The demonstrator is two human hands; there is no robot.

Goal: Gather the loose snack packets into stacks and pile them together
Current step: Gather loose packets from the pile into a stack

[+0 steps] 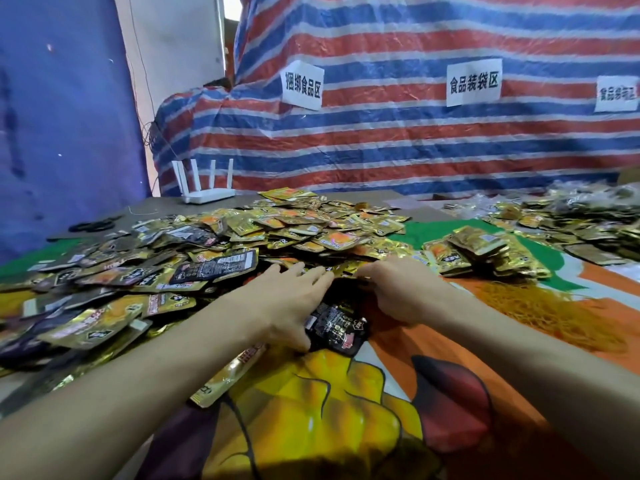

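Our left hand, spread, and right hand, curled on what we cannot tell, hem black foil snack packets near the front edge of the table, likely squaring a stack.

I see shiny gold, orange and black packets in the middle. The sheet at the top has red, blue and white stripes. The cloth at the bottom is orange, yellow and green.

Packet heap blocks left and ahead; printed cloth open nearside, stack right
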